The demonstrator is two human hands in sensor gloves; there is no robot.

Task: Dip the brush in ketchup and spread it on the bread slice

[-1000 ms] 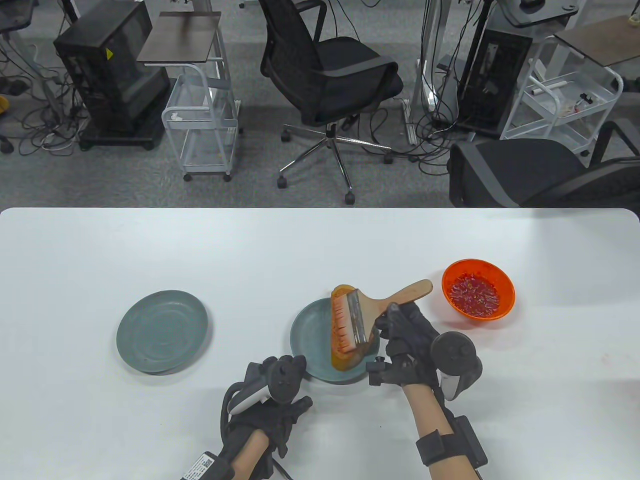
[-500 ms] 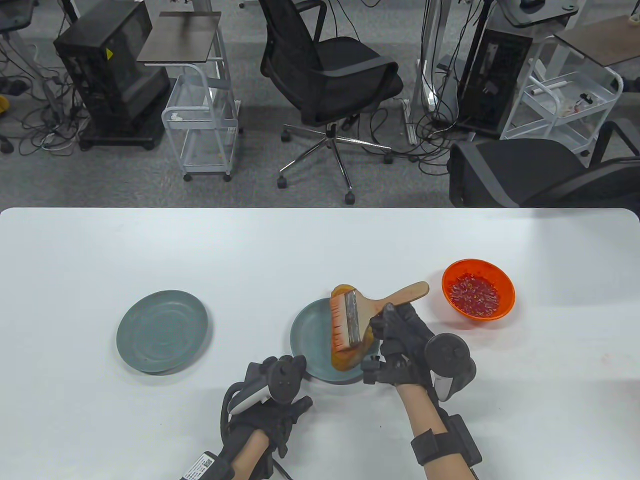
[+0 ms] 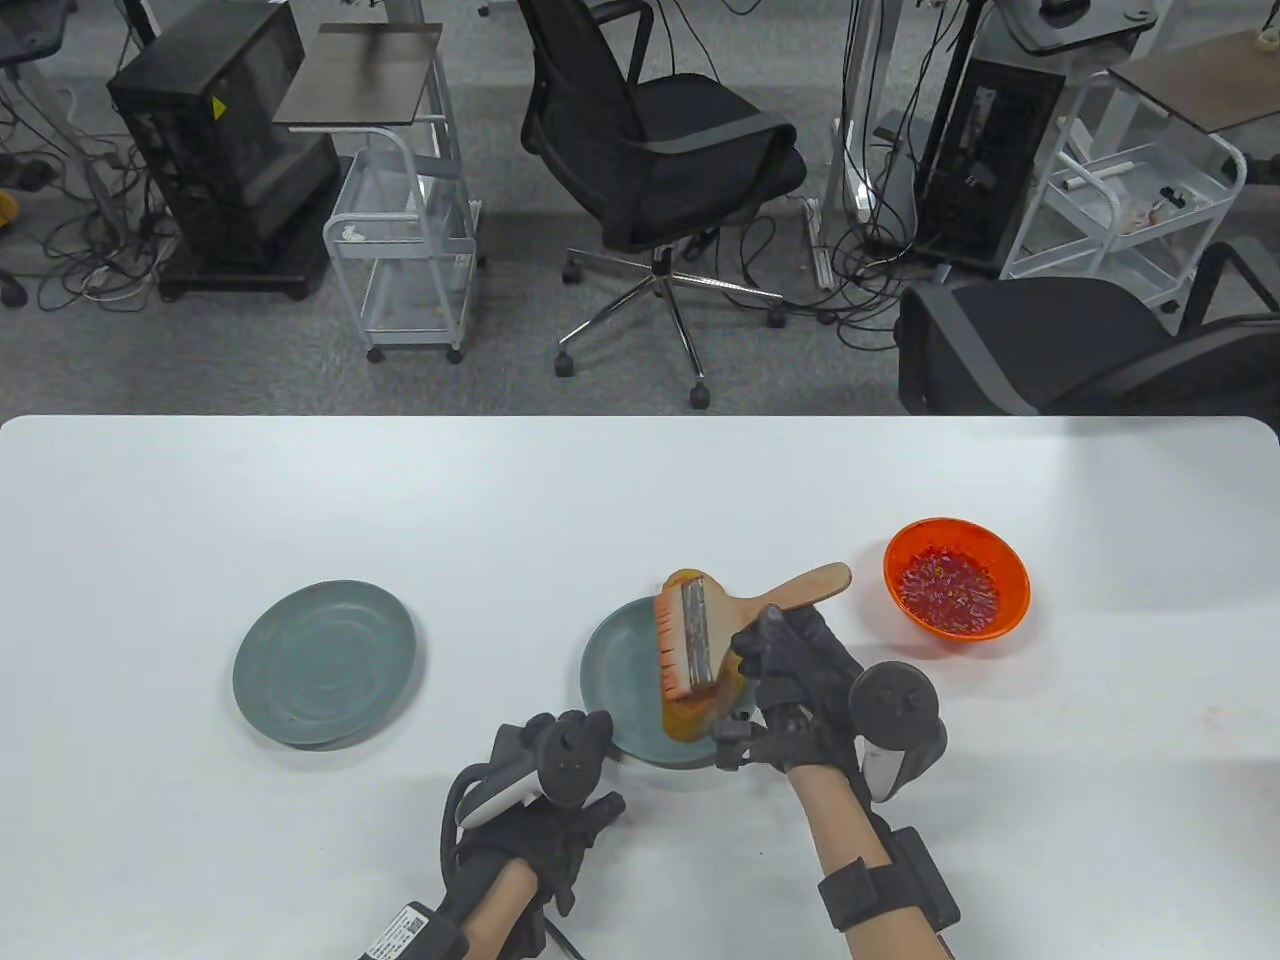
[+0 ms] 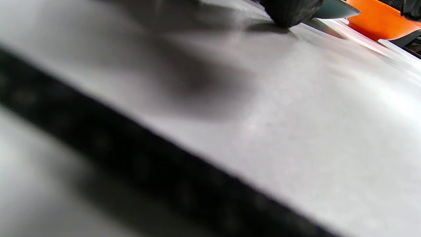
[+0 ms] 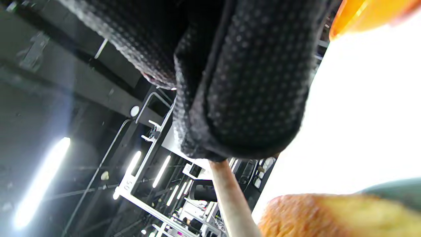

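A bread slice (image 3: 692, 716) lies on a grey-green plate (image 3: 620, 680) near the table's front middle. My right hand (image 3: 790, 670) grips the wooden handle of a wide flat brush (image 3: 695, 635). The reddish bristles lie across the bread. In the right wrist view the gloved fingers (image 5: 243, 82) wrap the handle (image 5: 230, 197) above the bread (image 5: 329, 214). An orange bowl (image 3: 957, 588) of red ketchup stands to the right. My left hand (image 3: 550, 790) rests on the table in front of the plate, touching its near rim; its fingers are hidden under the tracker.
A second grey-green plate (image 3: 325, 663) sits at the left. Office chairs, carts and computer towers stand beyond the table's far edge. The left wrist view shows blurred table surface and the orange bowl (image 4: 378, 19) at the top right.
My right hand has drawn the brush slightly left and toward me across the bread. The left hand has not moved.
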